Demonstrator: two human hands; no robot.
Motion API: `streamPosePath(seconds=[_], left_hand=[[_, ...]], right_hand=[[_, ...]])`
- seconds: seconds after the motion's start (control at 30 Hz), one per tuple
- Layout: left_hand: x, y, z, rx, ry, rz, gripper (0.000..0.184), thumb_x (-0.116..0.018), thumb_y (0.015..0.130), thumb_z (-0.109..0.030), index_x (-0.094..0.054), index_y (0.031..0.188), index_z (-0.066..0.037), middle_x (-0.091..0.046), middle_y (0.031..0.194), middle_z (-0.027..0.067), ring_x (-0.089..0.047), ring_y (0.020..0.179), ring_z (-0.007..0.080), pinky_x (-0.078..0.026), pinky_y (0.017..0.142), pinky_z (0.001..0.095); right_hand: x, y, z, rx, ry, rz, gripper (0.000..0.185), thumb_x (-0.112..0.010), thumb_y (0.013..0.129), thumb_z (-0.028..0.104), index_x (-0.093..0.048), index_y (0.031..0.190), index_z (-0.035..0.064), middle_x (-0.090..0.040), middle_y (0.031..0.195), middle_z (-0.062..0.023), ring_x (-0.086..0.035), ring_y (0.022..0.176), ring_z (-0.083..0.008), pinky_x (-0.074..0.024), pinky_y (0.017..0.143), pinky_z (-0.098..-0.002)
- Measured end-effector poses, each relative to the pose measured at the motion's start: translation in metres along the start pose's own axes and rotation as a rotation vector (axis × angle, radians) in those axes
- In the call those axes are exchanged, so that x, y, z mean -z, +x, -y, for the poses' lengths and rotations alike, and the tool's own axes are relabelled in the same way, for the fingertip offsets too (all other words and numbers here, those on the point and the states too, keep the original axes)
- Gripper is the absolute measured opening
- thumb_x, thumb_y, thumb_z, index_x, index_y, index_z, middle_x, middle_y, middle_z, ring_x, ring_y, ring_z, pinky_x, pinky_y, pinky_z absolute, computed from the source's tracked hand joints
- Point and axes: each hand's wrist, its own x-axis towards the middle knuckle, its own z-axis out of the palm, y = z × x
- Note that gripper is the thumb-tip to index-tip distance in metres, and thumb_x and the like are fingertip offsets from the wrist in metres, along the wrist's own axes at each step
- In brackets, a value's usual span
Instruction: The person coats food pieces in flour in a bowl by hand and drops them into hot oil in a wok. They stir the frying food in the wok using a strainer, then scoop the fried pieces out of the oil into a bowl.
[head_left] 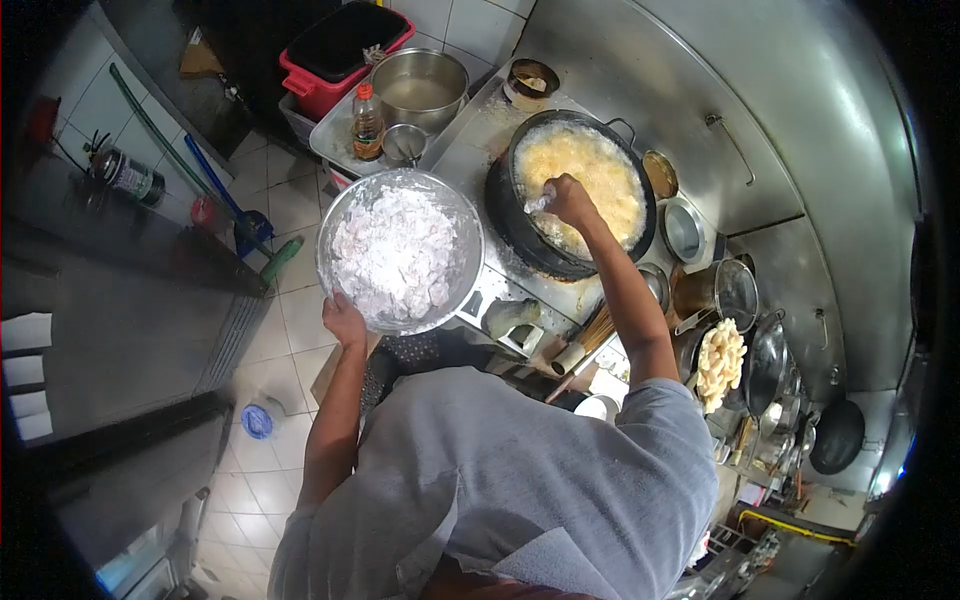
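A wide metal bowl (468, 222) full of white, flour-coated pieces (393, 250) is held at its lower left rim by my left hand (343, 320). My right hand (572, 200) is over the large black pot (507, 215), its fingers closed on a flour-coated piece (540, 201). Inside the pot, bubbling oil with pale yellow foam (590, 165) surrounds frying pieces.
A metal pot of liquid (420, 85), a bottle with an orange cap (367, 125) and a red bin (298, 82) stand beyond the bowl. On the right are a strainer (737, 295), fried pieces (720, 365) and a black wok (838, 438).
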Motion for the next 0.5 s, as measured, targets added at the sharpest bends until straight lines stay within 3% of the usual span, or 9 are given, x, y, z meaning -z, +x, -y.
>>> streamPosePath(seconds=[0.07, 0.17, 0.2, 0.23, 0.3, 0.37, 0.4, 0.47, 0.5], left_hand=[[-0.005, 0.005, 0.014, -0.035, -0.026, 0.007, 0.04, -0.053, 0.097, -0.026, -0.06, 0.085, 0.011, -0.063, 0.082, 0.0319, -0.06, 0.076, 0.0459, -0.045, 0.073, 0.0501], [0.014, -0.012, -0.033, 0.024, -0.025, 0.022, 0.039, -0.052, 0.097, -0.025, -0.06, 0.087, 0.011, -0.062, 0.082, 0.0322, -0.059, 0.077, 0.0475, -0.045, 0.073, 0.0502], [0.014, -0.01, -0.033, 0.022, -0.024, 0.022, 0.039, -0.052, 0.097, -0.025, -0.06, 0.087, 0.011, -0.062, 0.082, 0.0322, -0.059, 0.077, 0.0475, -0.045, 0.073, 0.0502], [0.015, -0.009, -0.03, 0.001, 0.03, 0.004, 0.038, -0.052, 0.097, -0.024, -0.061, 0.088, 0.012, -0.063, 0.082, 0.0321, -0.06, 0.077, 0.0469, -0.045, 0.073, 0.0499], [0.013, -0.006, -0.026, -0.022, 0.082, -0.015, 0.038, -0.052, 0.097, -0.024, -0.061, 0.088, 0.012, -0.063, 0.082, 0.0321, -0.06, 0.077, 0.0464, -0.045, 0.072, 0.0497], [0.007, -0.005, -0.017, -0.01, 0.01, -0.035, 0.038, -0.051, 0.097, -0.024, -0.062, 0.09, 0.012, -0.063, 0.083, 0.032, -0.061, 0.076, 0.0457, -0.045, 0.071, 0.0496], [0.0, -0.007, -0.007, -0.002, 0.01, -0.037, 0.038, -0.051, 0.097, -0.024, -0.062, 0.09, 0.012, -0.063, 0.083, 0.032, -0.061, 0.076, 0.0457, -0.045, 0.071, 0.0496], [-0.007, -0.002, 0.011, -0.02, -0.132, -0.046, 0.037, -0.053, 0.097, -0.023, -0.062, 0.089, 0.012, -0.064, 0.082, 0.0316, -0.061, 0.075, 0.0455, -0.045, 0.07, 0.0493], [-0.005, -0.002, 0.008, -0.016, -0.099, -0.047, 0.035, -0.053, 0.096, -0.022, -0.062, 0.089, 0.011, -0.064, 0.082, 0.0315, -0.061, 0.075, 0.0462, -0.045, 0.069, 0.0491]], right_hand=[[-0.015, 0.008, -0.015, 0.116, -0.19, -0.097, 0.035, -0.075, 0.069, 0.011, -0.071, 0.104, 0.0094, -0.062, 0.103, -0.0233, -0.064, 0.093, -0.0391, -0.0522, 0.087, -0.0445], [-0.016, 0.01, -0.049, 0.265, -0.297, -0.207, 0.027, -0.066, 0.074, 0.005, -0.07, 0.101, 0.0078, -0.062, 0.103, -0.0232, -0.065, 0.093, -0.0365, -0.0535, 0.084, -0.0432], [-0.005, 0.014, -0.045, 0.09, -0.375, -0.17, 0.022, -0.058, 0.081, 0.004, -0.069, 0.1, 0.0072, -0.061, 0.105, -0.0223, -0.064, 0.092, -0.036, -0.055, 0.08, -0.0428], [0.008, 0.005, -0.04, 0.055, -0.448, -0.307, 0.019, -0.053, 0.086, 0.006, -0.068, 0.097, 0.0049, -0.059, 0.107, -0.0217, -0.063, 0.09, -0.0369, -0.0557, 0.076, -0.0444], [0.045, -0.018, -0.01, -0.091, -0.404, -0.589, 0.018, -0.051, 0.088, 0.008, -0.066, 0.088, -0.0018, -0.059, 0.104, -0.0208, -0.062, 0.087, -0.0387, -0.0545, 0.075, -0.046], [0.07, -0.043, 0.011, -0.069, -0.418, -0.676, 0.016, -0.054, 0.086, 0.007, -0.067, 0.09, -0.0019, -0.06, 0.101, -0.0208, -0.063, 0.088, -0.0378, -0.0532, 0.074, -0.0446], [0.076, -0.055, 0.026, -0.064, -0.421, -0.671, 0.016, -0.054, 0.086, 0.007, -0.067, 0.09, -0.0019, -0.06, 0.101, -0.0208, -0.063, 0.088, -0.0378, -0.0532, 0.074, -0.0446], [0.062, -0.071, 0.064, 0.079, -0.099, -0.662, 0.016, -0.06, 0.082, 0.005, -0.069, 0.095, -0.0004, -0.062, 0.1, -0.0211, -0.064, 0.089, -0.0363, -0.0519, 0.075, -0.0437], [0.044, -0.072, 0.074, 0.133, 0.07, -0.545, 0.021, -0.064, 0.079, 0.003, -0.069, 0.099, 0.001, -0.063, 0.1, -0.0209, -0.065, 0.089, -0.0359, -0.0517, 0.078, -0.0423]])
